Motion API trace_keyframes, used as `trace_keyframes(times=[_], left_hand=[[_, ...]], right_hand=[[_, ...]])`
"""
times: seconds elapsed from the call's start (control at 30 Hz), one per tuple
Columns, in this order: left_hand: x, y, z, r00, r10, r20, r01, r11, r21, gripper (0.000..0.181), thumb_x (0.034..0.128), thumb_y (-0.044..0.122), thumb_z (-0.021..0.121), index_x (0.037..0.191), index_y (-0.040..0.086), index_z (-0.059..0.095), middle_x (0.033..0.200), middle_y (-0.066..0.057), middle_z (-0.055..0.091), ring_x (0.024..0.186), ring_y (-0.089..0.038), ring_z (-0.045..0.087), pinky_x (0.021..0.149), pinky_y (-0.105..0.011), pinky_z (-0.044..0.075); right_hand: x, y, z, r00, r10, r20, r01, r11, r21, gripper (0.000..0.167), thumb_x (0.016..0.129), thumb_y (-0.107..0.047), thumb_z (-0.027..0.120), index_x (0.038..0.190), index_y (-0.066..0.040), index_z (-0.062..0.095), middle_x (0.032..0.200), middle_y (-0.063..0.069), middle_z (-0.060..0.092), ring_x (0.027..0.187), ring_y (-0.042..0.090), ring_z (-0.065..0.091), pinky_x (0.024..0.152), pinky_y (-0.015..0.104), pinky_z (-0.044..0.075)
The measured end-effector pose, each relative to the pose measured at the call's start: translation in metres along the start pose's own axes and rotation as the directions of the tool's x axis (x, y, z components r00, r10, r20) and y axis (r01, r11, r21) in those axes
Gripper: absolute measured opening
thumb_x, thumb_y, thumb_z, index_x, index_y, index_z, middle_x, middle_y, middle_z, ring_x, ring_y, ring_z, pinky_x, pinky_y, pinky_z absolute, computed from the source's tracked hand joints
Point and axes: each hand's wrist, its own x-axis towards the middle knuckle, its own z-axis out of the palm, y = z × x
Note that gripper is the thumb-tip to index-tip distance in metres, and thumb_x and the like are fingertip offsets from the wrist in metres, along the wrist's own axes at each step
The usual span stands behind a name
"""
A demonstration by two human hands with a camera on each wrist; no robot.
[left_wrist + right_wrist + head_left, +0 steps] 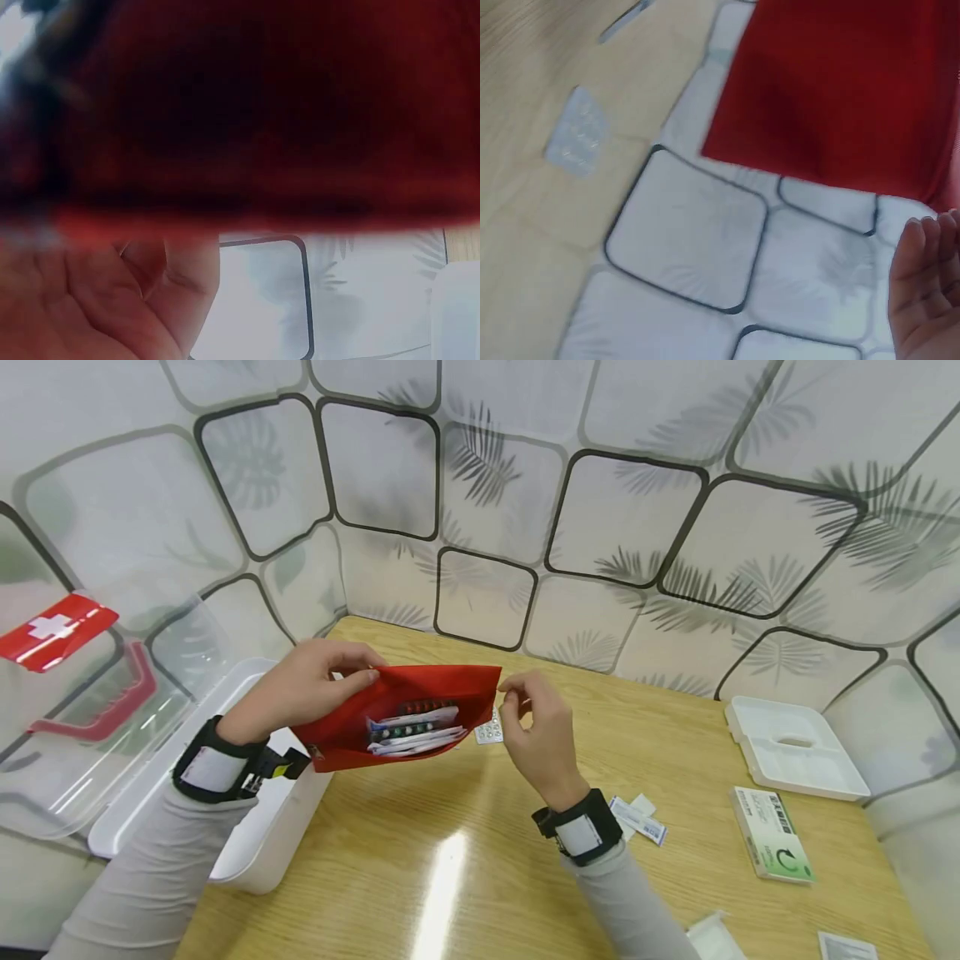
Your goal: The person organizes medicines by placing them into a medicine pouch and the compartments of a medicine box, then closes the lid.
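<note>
An unzipped red pouch (330,739) is held up above the table, its mouth facing the head camera. Inside it lie white packets (420,742) and blister packs of dark capsules (408,729). My left hand (303,685) grips the pouch's left top edge, thumb on the near side. At the right top corner, my right hand (538,727) has its fingers curled and pinches the pouch's edge. In the right wrist view, the fingertips (931,225) meet the corner of the red fabric (832,97). Dark red fabric (262,112) fills most of the left wrist view.
Left stands a white box (258,860) with its clear lid (180,668) raised. A silver blister pack (490,729) lies behind the pouch. Rightward are small packets (637,818), a white-green carton (772,835) and a white tray (798,747). Patterned walls enclose the wooden table (375,877).
</note>
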Motion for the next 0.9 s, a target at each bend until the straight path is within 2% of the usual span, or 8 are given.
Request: trace_keyframes(times=[0.17, 0.27, 0.33, 0.47, 0.63, 0.73, 0.8, 0.9], left_hand=[[0.001, -0.002, -0.003, 1.0, -0.014, -0.027, 0.014, 1.0, -0.004, 0.018, 0.0995, 0.012, 0.062, 0.112, 0.01, 0.075, 0.104, -0.008, 0.077, 0.104, -0.027, 0.069, 0.094, -0.051, 0.052], [0.001, -0.003, -0.003, 0.999, -0.026, -0.039, 0.025, 1.0, -0.01, 0.018, 0.0996, 0.012, 0.062, 0.111, 0.009, 0.075, 0.104, -0.009, 0.077, 0.104, -0.029, 0.07, 0.095, -0.051, 0.052], [0.001, -0.003, -0.004, 0.998, -0.036, -0.047, 0.036, 0.999, -0.015, 0.018, 0.0996, 0.012, 0.062, 0.111, 0.008, 0.074, 0.104, -0.01, 0.077, 0.104, -0.031, 0.07, 0.095, -0.052, 0.051], [0.002, -0.004, -0.006, 0.995, -0.072, -0.074, 0.07, 0.997, -0.022, 0.019, 0.0999, 0.013, 0.06, 0.112, 0.009, 0.075, 0.106, -0.01, 0.075, 0.103, -0.029, 0.068, 0.093, -0.048, 0.049], [0.004, -0.006, -0.005, 0.992, -0.089, -0.089, 0.087, 0.996, -0.018, 0.02, 0.1003, 0.015, 0.06, 0.113, 0.011, 0.075, 0.108, -0.009, 0.074, 0.103, -0.027, 0.065, 0.091, -0.045, 0.046], [0.004, -0.007, -0.004, 0.991, -0.103, -0.084, 0.101, 0.995, -0.025, 0.02, 0.1, 0.014, 0.06, 0.113, 0.01, 0.075, 0.107, -0.011, 0.075, 0.104, -0.028, 0.067, 0.093, -0.046, 0.046], [0.004, -0.007, -0.005, 0.99, -0.117, -0.074, 0.115, 0.993, -0.032, 0.02, 0.0998, 0.013, 0.06, 0.114, 0.009, 0.074, 0.107, -0.012, 0.075, 0.104, -0.028, 0.067, 0.093, -0.047, 0.046], [0.004, -0.007, -0.006, 0.99, -0.127, -0.062, 0.125, 0.992, -0.034, 0.021, 0.0997, 0.013, 0.06, 0.114, 0.007, 0.073, 0.108, -0.014, 0.075, 0.105, -0.029, 0.067, 0.094, -0.047, 0.046]], right_hand=[[-0.003, 0.032, 0.008, 0.988, 0.151, 0.041, -0.149, 0.987, -0.053, 0.013, 0.094, 0.0, 0.054, 0.102, -0.002, 0.064, 0.086, 0.008, 0.065, 0.071, 0.018, 0.062, 0.062, 0.04, 0.056], [-0.007, 0.047, 0.014, 0.953, 0.278, 0.124, -0.262, 0.956, -0.129, 0.015, 0.093, -0.002, 0.055, 0.104, -0.002, 0.065, 0.091, 0.008, 0.065, 0.076, 0.021, 0.064, 0.065, 0.038, 0.056], [-0.01, 0.055, 0.019, 0.907, 0.375, 0.19, -0.332, 0.917, -0.221, 0.016, 0.093, -0.006, 0.057, 0.107, -0.004, 0.065, 0.095, 0.007, 0.064, 0.08, 0.022, 0.064, 0.068, 0.036, 0.054], [-0.012, 0.064, 0.029, 0.79, 0.545, 0.282, -0.407, 0.809, -0.424, 0.025, 0.093, -0.019, 0.063, 0.114, -0.005, 0.064, 0.105, 0.01, 0.063, 0.087, 0.027, 0.065, 0.071, 0.042, 0.053], [-0.011, 0.07, 0.046, 0.621, 0.705, 0.341, -0.416, 0.666, -0.619, 0.048, 0.095, -0.039, 0.068, 0.12, 0.002, 0.062, 0.114, 0.019, 0.059, 0.101, 0.035, 0.063, 0.081, 0.052, 0.055], [-0.011, 0.071, 0.056, 0.534, 0.759, 0.372, -0.389, 0.611, -0.689, 0.067, 0.092, -0.052, 0.069, 0.121, 0.007, 0.06, 0.115, 0.023, 0.056, 0.107, 0.037, 0.059, 0.085, 0.052, 0.054], [-0.01, 0.072, 0.061, 0.503, 0.78, 0.372, -0.383, 0.587, -0.713, 0.075, 0.089, -0.057, 0.071, 0.122, 0.009, 0.058, 0.113, 0.023, 0.055, 0.106, 0.037, 0.057, 0.086, 0.051, 0.054], [-0.008, 0.075, 0.067, 0.484, 0.8, 0.355, -0.396, 0.562, -0.726, 0.074, 0.087, -0.056, 0.074, 0.121, 0.008, 0.058, 0.11, 0.021, 0.055, 0.104, 0.035, 0.055, 0.086, 0.048, 0.053]])
